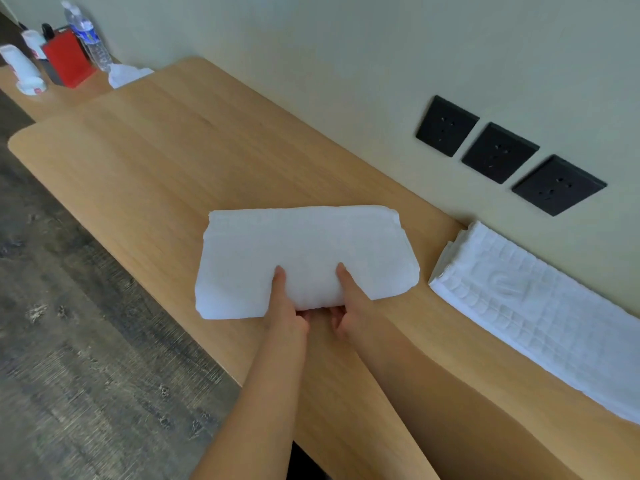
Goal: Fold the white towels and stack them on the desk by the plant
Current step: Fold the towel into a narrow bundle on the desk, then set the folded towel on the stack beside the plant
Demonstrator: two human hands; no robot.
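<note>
A folded white towel (304, 251) lies on the wooden desk (145, 161), near its front edge. My left hand (287, 306) and my right hand (343, 306) both grip the towel's near edge side by side, thumbs on top and fingers curled underneath. A second white towel (533, 306), with a woven square pattern, lies folded in a long strip along the wall at the right. No plant is in view.
Three black wall sockets (498, 152) sit above the desk. At the far left corner stand a water bottle (86, 36), a red box (67, 58) and white cups (24, 69). Dark wood floor (69, 323) runs along the desk's left edge.
</note>
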